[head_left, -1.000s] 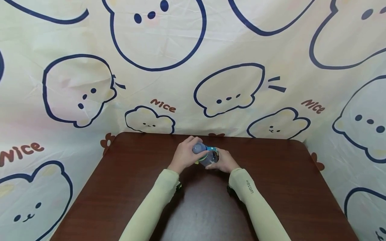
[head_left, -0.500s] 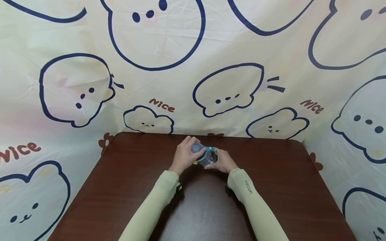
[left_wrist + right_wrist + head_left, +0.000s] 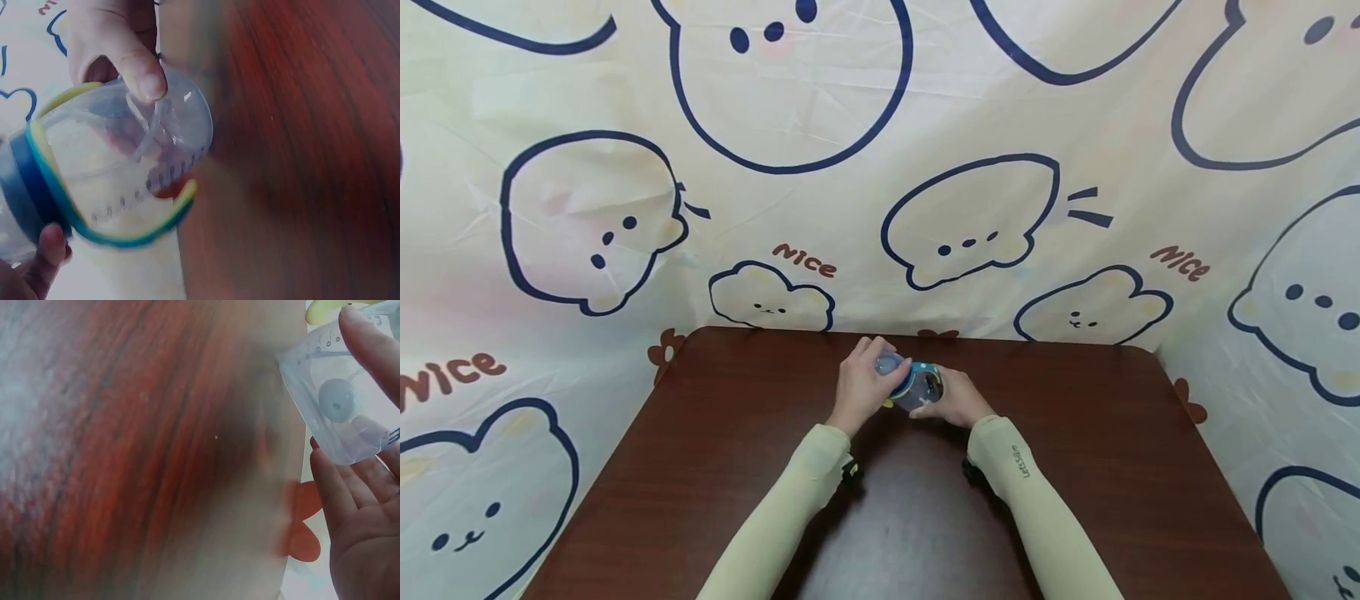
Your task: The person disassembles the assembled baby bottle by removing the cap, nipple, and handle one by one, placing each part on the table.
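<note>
Head view: your left hand (image 3: 859,389) and right hand (image 3: 953,402) meet over the far middle of the table (image 3: 1112,467), both gripping a clear bottle (image 3: 917,387) held tilted between them, above the wood. Your left fingers are curled round its cap end (image 3: 889,365); your right fingers wrap the body. The table is dark red-brown wood. A cream cloth (image 3: 775,125) printed with blue-outlined cartoon animals and the word "Nice" hangs behind it and down both sides.

Left wrist view: the bottle (image 3: 119,169) lies slanted. Its clear body carries a printed measuring scale, a dark blue ring (image 3: 22,187) sits at the neck, and a yellow and blue handle (image 3: 134,234) loops round it. A clear straw shows inside; you can see no liquid. A right thumb (image 3: 128,59) presses the body from above and a left fingertip (image 3: 47,250) touches the ring from below.

Right wrist view: the bottle's base (image 3: 340,403) faces the camera, a round weight (image 3: 337,400) showing through it. Your right fingers (image 3: 375,344) curl round it, the palm (image 3: 365,550) just beneath. The table (image 3: 125,456) is blurred.
</note>
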`<state>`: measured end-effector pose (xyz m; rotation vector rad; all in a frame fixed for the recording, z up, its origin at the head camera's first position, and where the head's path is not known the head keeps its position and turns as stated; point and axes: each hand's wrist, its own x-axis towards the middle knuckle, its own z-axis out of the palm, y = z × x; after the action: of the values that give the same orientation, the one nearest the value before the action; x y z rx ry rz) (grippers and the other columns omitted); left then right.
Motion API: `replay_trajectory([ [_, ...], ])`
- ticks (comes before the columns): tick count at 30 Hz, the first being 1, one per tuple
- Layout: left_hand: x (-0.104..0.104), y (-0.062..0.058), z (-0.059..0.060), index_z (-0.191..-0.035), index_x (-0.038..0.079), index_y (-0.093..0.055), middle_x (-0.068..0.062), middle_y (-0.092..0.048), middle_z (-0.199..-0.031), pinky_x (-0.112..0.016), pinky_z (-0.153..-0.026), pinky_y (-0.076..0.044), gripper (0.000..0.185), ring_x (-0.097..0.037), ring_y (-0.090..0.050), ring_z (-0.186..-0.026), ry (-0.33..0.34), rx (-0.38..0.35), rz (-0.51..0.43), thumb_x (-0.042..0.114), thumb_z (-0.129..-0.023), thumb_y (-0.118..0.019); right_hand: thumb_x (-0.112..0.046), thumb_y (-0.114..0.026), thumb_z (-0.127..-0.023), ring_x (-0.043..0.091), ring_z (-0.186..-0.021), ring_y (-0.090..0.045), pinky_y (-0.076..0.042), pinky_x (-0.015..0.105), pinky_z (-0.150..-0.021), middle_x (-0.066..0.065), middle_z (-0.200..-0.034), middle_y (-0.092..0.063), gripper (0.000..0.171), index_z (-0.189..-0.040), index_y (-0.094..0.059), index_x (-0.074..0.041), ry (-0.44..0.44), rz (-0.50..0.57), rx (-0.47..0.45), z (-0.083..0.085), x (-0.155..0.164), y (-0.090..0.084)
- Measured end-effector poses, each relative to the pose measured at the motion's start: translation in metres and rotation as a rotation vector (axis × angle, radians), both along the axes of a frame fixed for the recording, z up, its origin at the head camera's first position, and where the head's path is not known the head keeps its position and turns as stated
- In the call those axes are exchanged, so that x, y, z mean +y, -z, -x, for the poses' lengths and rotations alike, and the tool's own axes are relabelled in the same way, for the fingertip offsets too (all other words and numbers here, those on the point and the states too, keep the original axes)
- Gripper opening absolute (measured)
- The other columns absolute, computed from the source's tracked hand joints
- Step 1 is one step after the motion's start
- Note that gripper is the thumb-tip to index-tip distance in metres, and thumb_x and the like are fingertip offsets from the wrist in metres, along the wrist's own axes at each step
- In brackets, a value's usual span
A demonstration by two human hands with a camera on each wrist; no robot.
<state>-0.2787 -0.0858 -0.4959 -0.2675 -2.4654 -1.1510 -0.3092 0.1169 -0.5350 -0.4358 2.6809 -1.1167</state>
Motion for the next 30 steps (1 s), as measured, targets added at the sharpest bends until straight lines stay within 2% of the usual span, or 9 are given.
replay_trajectory([
  [11, 0.006, 0.002, -0.002, -0.102, 0.022, -0.068, 0.0, -0.061, -0.098, -0.038, -0.074, -0.063, 0.027, -0.02, -0.066, -0.088, -0.059, -0.004, -0.063, 0.044, -0.091, -0.079, -0.035, -0.097, -0.071, 0.022, -0.114, -0.063, -0.051, 0.047, -0.106, 0.005, -0.126, -0.068, 0.084, -0.142, -0.059, -0.014, 0.001, 0.004, 0.005, -0.001, 0.0, -0.001],
  [16, 0.01, 0.002, -0.001, -0.102, 0.02, -0.069, -0.003, -0.062, -0.098, -0.04, -0.073, -0.062, 0.028, -0.023, -0.065, -0.087, -0.107, -0.004, -0.072, 0.043, -0.09, -0.079, -0.036, -0.098, -0.07, 0.022, -0.111, -0.063, -0.053, 0.047, -0.104, 0.004, -0.124, -0.068, 0.084, -0.142, -0.059, -0.014, 0.012, 0.008, 0.009, 0.0, 0.0, 0.0],
  [26, 0.008, 0.001, -0.002, -0.098, 0.021, -0.068, -0.004, -0.066, -0.1, -0.045, -0.077, -0.059, 0.03, -0.028, -0.064, -0.09, -0.195, -0.078, -0.124, 0.049, -0.091, -0.077, -0.03, -0.099, -0.069, 0.023, -0.113, -0.064, -0.053, 0.047, -0.105, 0.003, -0.125, -0.068, 0.085, -0.142, -0.058, -0.018, -0.013, 0.024, 0.042, 0.0, -0.003, -0.002],
  [30, 0.005, -0.004, 0.0, -0.095, 0.02, -0.067, -0.005, -0.069, -0.099, -0.048, -0.078, -0.059, 0.031, -0.029, -0.066, -0.091, -0.246, -0.129, -0.194, 0.051, -0.091, -0.075, -0.03, -0.099, -0.07, 0.023, -0.113, -0.065, -0.053, 0.048, -0.105, 0.003, -0.125, -0.069, 0.083, -0.141, -0.058, -0.017, -0.002, 0.035, 0.055, -0.001, -0.005, -0.003],
])
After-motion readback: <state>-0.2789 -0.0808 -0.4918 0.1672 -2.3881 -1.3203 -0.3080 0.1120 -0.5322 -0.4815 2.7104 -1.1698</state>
